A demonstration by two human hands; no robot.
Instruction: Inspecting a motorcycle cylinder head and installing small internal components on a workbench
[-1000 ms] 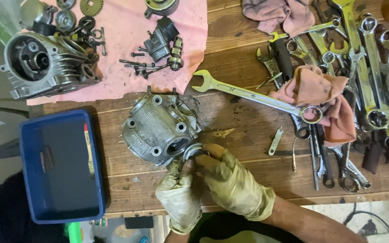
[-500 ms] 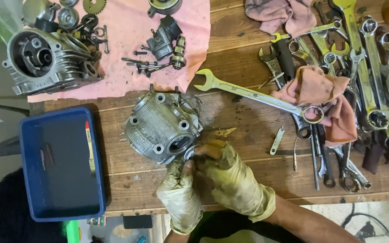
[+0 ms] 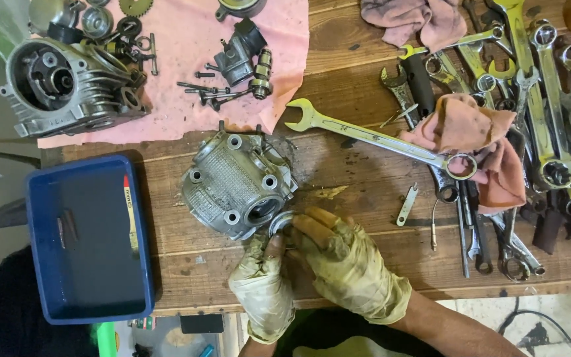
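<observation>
Here we keep both gloved hands at the near edge of the wooden bench [image 3: 365,248], left hand [image 3: 264,285] and right hand [image 3: 346,264] pinched together on a small metal ring [image 3: 280,221] held against the finned engine casting [image 3: 238,183]. Bare planks lie open just right of it, while the blue tray [image 3: 87,311] bounds the left and the long spanner [image 3: 378,137], rags and piled wrenches [image 3: 530,86] crowd the right; a pink cloth [image 3: 186,59] with parts covers the far side
</observation>
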